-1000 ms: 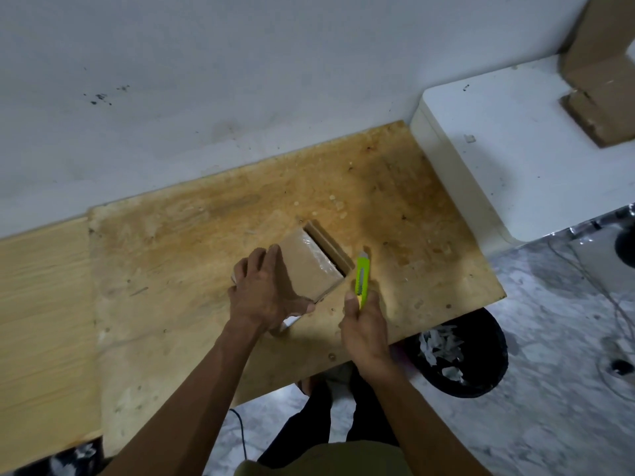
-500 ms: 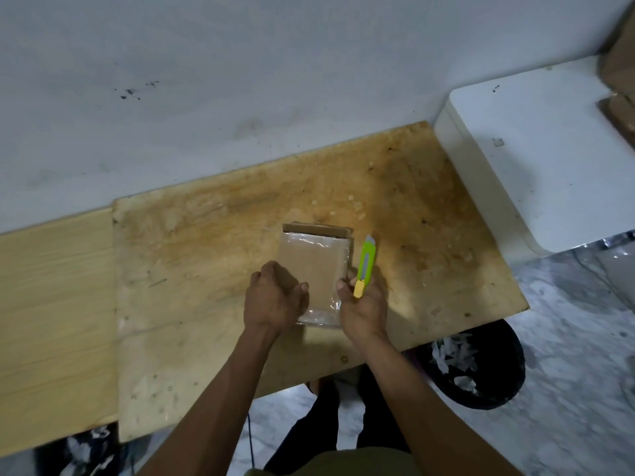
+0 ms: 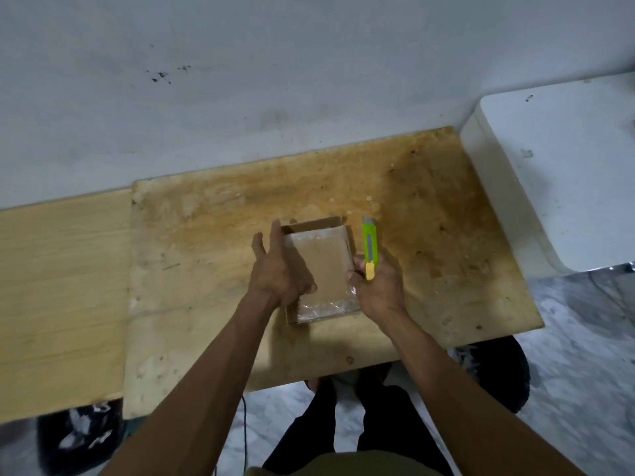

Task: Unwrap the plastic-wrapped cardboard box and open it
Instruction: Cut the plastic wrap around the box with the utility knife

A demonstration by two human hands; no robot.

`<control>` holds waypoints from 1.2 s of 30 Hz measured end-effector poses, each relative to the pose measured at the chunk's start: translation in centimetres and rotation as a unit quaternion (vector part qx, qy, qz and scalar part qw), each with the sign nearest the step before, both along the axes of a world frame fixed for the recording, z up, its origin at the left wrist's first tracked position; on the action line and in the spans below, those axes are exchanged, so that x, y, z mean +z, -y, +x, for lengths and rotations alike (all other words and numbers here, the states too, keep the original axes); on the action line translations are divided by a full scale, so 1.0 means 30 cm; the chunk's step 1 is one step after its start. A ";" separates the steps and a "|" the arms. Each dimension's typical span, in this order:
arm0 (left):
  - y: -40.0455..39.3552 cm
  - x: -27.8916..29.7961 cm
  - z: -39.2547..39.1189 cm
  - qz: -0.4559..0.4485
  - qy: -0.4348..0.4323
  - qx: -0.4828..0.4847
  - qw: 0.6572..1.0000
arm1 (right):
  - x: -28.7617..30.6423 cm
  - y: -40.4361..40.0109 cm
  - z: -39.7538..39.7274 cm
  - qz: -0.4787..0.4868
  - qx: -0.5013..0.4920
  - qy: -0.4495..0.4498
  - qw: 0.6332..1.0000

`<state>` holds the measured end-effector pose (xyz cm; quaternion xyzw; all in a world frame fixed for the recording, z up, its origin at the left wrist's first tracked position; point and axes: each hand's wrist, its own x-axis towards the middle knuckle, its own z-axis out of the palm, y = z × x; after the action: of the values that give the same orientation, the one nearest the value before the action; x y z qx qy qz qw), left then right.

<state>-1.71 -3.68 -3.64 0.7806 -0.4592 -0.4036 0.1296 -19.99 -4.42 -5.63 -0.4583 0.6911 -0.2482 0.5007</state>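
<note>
Cardboard box (image 3: 324, 266), small and plastic-wrapped, lies flat on the worn plywood tabletop (image 3: 206, 242). I judge it light and stiff, the film slick and crinkly, so grip the side edges. My left hand (image 3: 278, 273) is spread wide along the box's left side. My right hand (image 3: 376, 286) pinches the right edge while closed round a green utility knife (image 3: 370, 247).
</note>
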 end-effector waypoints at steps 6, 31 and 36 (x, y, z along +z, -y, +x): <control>0.086 -0.005 0.031 0.075 0.007 -0.093 0.993 | 0.032 0.008 -0.025 0.013 0.034 -0.026 0.999; 0.041 -0.028 0.021 -0.006 0.011 -0.081 0.997 | 0.146 0.046 0.047 -0.102 0.222 -0.259 0.934; 0.039 -0.031 0.020 -0.007 0.014 -0.079 0.997 | 0.129 0.051 0.065 -0.093 0.218 -0.281 0.930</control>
<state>-1.10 -4.84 -4.57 0.7463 -0.5241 -0.3989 0.0961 -18.05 -5.94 -1.76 -0.6928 0.6609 -0.0569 0.2829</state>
